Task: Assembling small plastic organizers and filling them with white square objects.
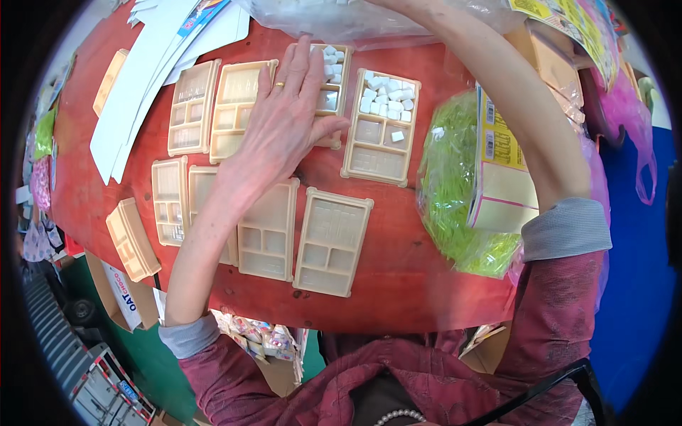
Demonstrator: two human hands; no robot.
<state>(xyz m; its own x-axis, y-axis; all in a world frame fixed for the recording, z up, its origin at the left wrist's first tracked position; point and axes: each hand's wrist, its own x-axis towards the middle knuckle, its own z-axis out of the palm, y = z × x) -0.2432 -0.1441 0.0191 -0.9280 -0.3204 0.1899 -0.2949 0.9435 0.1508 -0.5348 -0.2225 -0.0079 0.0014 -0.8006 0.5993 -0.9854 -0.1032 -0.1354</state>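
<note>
Looks like tray filling to me: white cubes (387, 94) going into compartmented beige trays on the red worktop (398, 241). Left hand (285, 117) is palm down over the second-from-right tray of the far row (327, 100), its fingers long and loosely spread, thumb out wide; nothing seen gripped, can't tell whether it touches the tray. That tray has cubes in its far compartment. Same for the far-right tray (376, 162), plus one stray cube in a small compartment. Right forearm (515, 89) reaches past the clear plastic bag (312, 15); its hand is beyond the top edge, so no telling what those fingers hold. Near-row right tray (321, 257) has no cubes. Bag of green material (455, 177) lies right of the trays. Next move likely calls for spreading the cubes level, lifting the stray one back, then loading a cube-free tray.
</note>
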